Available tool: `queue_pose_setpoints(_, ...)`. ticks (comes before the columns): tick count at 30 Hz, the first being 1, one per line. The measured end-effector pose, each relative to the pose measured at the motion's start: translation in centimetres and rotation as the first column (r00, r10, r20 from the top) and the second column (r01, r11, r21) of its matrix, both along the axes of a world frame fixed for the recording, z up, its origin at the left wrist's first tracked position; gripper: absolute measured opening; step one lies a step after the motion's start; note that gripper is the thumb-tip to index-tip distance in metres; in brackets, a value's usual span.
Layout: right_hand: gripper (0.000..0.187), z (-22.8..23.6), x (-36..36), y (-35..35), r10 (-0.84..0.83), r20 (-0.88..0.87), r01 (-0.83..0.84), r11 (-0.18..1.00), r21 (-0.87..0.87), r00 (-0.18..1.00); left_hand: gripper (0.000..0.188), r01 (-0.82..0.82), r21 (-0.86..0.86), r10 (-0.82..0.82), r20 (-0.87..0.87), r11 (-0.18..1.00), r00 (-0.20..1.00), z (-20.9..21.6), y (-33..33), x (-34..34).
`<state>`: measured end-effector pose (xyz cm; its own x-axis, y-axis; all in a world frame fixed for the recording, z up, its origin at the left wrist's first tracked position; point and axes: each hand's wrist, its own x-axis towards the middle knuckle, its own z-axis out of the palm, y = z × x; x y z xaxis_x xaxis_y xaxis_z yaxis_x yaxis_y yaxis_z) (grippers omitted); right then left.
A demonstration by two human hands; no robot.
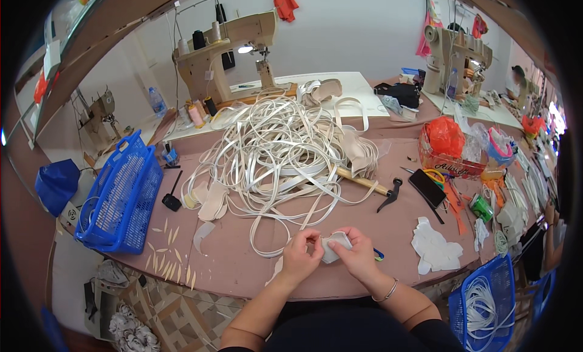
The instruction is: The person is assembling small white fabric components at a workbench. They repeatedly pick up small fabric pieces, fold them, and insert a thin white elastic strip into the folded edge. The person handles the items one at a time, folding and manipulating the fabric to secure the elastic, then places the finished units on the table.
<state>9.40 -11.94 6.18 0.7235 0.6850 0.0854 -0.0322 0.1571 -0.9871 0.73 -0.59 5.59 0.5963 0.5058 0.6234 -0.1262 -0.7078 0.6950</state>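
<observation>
Close to the table's near edge, both my hands are on a small off-white piece of shoe-upper material (pixel 333 249). My right hand (pixel 359 258) grips its right side, thumb on top. The fingers of my left hand (pixel 302 255) are pinched together at its left edge, partly hiding it. Beside my right hand lies a blue-handled tool (pixel 379 255), mostly covered by the hand. A large tangled heap of white strips (pixel 276 148) spreads just beyond my hands. A hammer (pixel 370 183) with a wooden handle rests at the heap's right side.
A blue basket (pixel 124 194) stands left, near scattered pale slivers (pixel 167 255). On the right lie a phone (pixel 427 188), white cut pieces (pixel 435 247) and a green can (pixel 481 207). Sewing machines (pixel 228 54) stand behind. Another blue basket (pixel 507 285) holds white strips. Another person (pixel 517 78) sits far right.
</observation>
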Motion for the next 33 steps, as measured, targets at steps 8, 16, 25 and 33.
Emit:
queue_pose_setpoints(8,0.024,-1.0,1.0,0.3,0.166,-0.337,-0.099,0.973,0.207,0.927,0.028,0.250,-0.451,-0.165,0.220,0.857,0.962,-2.5,-0.3,0.2)
queue_pose_setpoints(16,0.023,-0.7,0.9,0.2,0.150,-0.258,-0.109,0.980,0.167,0.954,0.027,0.298,-0.480,-0.236,0.187,0.825,0.954,-1.1,-0.1,-0.2)
queue_pose_setpoints(25,0.024,-1.1,1.4,0.1,0.361,-0.422,-0.230,0.916,0.330,0.832,0.027,0.332,-0.604,-0.230,0.243,0.724,0.942,-1.1,-0.2,-0.3)
queue_pose_setpoints(33,0.030,-0.8,0.9,0.5,0.306,-0.410,-0.168,0.926,0.338,0.860,0.027,0.142,-0.328,-0.094,0.156,0.934,0.983,-1.8,-0.5,-0.4)
